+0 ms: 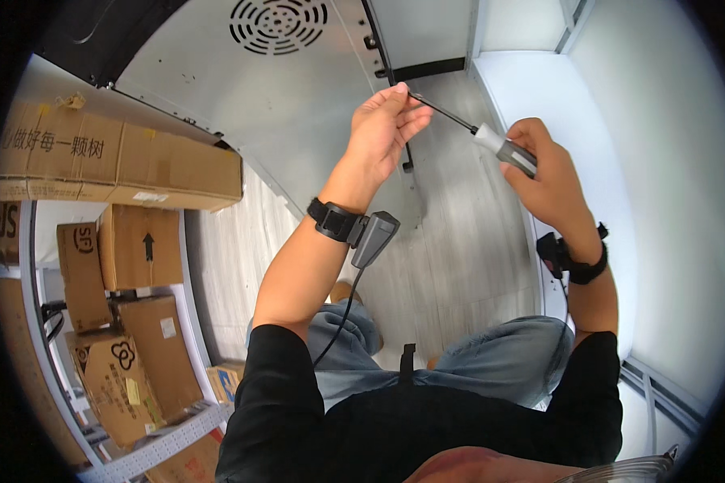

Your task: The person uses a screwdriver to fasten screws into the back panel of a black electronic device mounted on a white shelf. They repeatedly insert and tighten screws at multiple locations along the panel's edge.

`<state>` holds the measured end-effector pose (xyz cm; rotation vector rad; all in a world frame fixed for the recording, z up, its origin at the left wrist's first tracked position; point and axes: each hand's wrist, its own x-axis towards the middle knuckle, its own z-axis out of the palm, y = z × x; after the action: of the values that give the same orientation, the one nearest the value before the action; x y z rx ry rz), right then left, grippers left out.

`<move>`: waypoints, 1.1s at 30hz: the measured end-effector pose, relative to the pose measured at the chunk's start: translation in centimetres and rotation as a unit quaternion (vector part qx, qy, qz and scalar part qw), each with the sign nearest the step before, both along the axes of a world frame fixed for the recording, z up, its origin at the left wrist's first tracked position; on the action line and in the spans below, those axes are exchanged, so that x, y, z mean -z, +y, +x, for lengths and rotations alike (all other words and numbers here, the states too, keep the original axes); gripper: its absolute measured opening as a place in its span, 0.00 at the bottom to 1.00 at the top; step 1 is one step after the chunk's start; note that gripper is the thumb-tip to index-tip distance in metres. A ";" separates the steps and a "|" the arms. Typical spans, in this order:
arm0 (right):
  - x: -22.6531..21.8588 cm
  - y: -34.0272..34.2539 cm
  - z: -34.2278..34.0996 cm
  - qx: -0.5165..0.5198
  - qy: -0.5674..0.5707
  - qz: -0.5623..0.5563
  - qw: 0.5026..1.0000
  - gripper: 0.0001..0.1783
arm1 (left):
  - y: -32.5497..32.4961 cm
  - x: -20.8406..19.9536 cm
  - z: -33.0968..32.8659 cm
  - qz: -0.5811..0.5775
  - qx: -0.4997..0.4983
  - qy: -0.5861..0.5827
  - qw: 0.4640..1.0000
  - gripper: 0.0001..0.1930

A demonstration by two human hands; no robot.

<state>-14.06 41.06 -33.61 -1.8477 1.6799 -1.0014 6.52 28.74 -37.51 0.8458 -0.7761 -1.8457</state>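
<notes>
My right hand is wrapped round the grey handle of a screwdriver. Its thin dark shaft points left and away, toward my other hand. Thumb and forefinger of my left hand pinch together by the screwdriver's tip, the remaining fingers loosely bent. Whatever small thing they hold is too small to make out. Just behind the left hand runs the dark edge of a grey metal cabinet panel, with several black fittings along it. A round slotted vent is cut into this panel.
On the left, a long cardboard box lies above a metal shelf rack holding several brown cartons. White panels stand close on my right. Wooden-look flooring shows between my legs and the cabinet. Black cables hang from both wrist devices.
</notes>
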 end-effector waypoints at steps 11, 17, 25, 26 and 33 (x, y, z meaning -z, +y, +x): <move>-4.2 2.6 7.8 0.150 -0.131 0.007 0.980 0.20 | -3.3 -3.8 2.0 -0.045 0.067 0.043 0.996 0.11; -1.1 3.2 11.3 0.197 -0.069 -0.209 0.955 0.17 | -2.9 -4.2 2.2 -0.069 0.074 0.080 0.992 0.11; 0.3 2.4 13.8 0.213 0.007 -0.286 0.934 0.19 | -3.2 -3.7 0.9 -0.080 -0.012 0.124 0.989 0.10; 0.1 2.3 13.9 0.211 0.013 -0.295 0.932 0.19 | -3.3 -3.8 0.8 -0.076 -0.024 0.121 0.989 0.10; -0.3 1.5 14.4 0.213 0.036 -0.295 0.931 0.19 | -4.1 -3.9 0.8 -0.072 -0.021 0.104 0.992 0.08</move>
<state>0.33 42.52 -33.35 -1.9084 2.0330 -1.8003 7.36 24.60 -33.60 0.5645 -0.7431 -1.7831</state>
